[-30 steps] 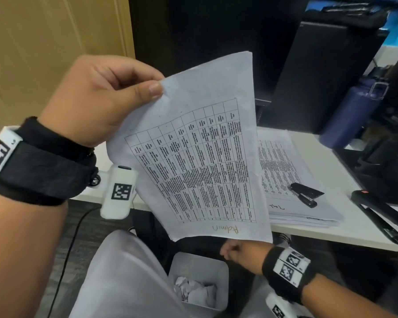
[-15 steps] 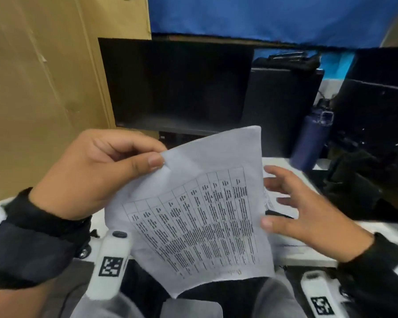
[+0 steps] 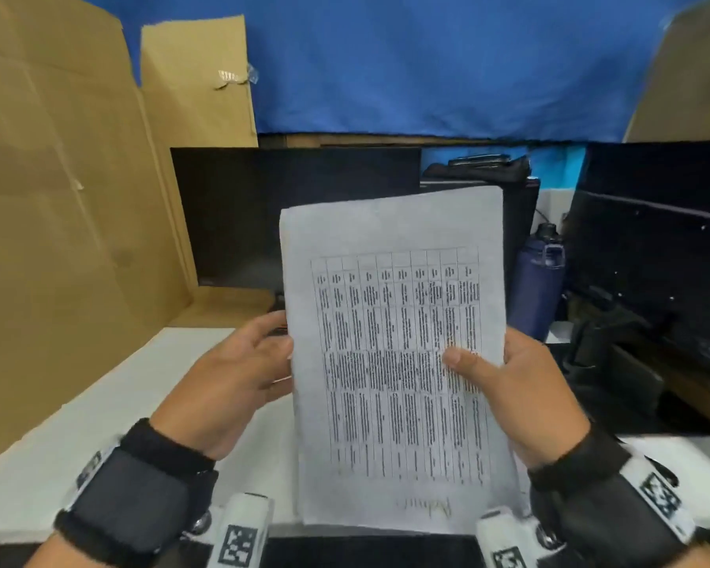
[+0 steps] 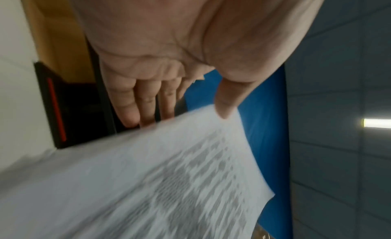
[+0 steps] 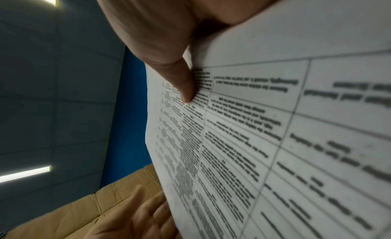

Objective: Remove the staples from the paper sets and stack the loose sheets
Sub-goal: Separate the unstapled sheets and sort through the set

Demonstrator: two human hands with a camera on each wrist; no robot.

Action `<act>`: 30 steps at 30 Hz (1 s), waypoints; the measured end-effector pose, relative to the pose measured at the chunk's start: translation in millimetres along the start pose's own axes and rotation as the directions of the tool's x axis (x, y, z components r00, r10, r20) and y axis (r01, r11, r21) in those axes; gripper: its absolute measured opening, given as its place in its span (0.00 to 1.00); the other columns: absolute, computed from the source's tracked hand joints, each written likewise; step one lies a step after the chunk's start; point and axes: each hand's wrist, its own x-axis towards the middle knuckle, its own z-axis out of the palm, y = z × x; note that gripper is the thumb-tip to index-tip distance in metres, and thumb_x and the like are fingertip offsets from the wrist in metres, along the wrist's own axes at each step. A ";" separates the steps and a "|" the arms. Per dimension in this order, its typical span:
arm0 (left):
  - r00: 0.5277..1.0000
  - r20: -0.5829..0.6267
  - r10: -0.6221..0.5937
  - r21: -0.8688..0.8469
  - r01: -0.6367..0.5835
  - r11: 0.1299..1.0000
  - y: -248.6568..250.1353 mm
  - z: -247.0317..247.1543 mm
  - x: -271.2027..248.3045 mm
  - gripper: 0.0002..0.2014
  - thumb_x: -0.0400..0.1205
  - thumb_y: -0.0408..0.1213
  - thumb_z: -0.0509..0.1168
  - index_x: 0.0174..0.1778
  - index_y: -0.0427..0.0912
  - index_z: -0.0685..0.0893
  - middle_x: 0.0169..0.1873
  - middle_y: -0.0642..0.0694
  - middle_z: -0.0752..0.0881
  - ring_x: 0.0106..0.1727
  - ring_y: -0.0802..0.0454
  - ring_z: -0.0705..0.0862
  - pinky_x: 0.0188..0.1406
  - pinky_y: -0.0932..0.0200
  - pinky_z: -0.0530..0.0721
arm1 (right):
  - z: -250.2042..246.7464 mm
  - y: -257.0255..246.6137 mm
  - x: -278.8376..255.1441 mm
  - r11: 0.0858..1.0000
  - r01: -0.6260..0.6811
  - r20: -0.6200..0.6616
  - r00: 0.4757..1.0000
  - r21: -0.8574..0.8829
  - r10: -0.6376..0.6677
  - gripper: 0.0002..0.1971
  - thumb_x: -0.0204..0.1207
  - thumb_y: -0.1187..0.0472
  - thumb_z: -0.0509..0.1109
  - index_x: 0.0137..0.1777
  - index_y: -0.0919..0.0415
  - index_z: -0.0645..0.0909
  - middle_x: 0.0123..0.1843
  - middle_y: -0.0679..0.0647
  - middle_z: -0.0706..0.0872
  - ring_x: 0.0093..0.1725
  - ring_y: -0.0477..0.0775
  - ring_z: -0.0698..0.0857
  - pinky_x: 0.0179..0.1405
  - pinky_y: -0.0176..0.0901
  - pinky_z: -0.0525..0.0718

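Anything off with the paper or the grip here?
Nothing stands out. The paper is held upright above the desk, right hand pinching its right edge, left hand flat at the left edge. No tears visible.

Right hand at top, thumb pressed flat on the printed sheet, blurred ruled table of text across the page, left hand at its lower edge, brown cardboard behind, blue panel, two ceiling light strips

matt printed paper sheet, brown cardboard panels, blue cloth backdrop
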 end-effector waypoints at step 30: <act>0.905 -0.424 0.009 -0.018 -0.018 1.000 -76.8 42.4 21.1 0.13 0.92 0.38 0.59 0.58 0.59 0.87 0.51 0.57 0.94 0.59 0.49 0.91 0.65 0.41 0.86 | 43.3 58.3 4.7 0.976 0.063 0.033 0.998 -0.208 -0.058 0.16 0.85 0.68 0.61 0.56 0.41 0.75 0.52 0.23 0.86 0.52 0.30 0.85 0.50 0.35 0.80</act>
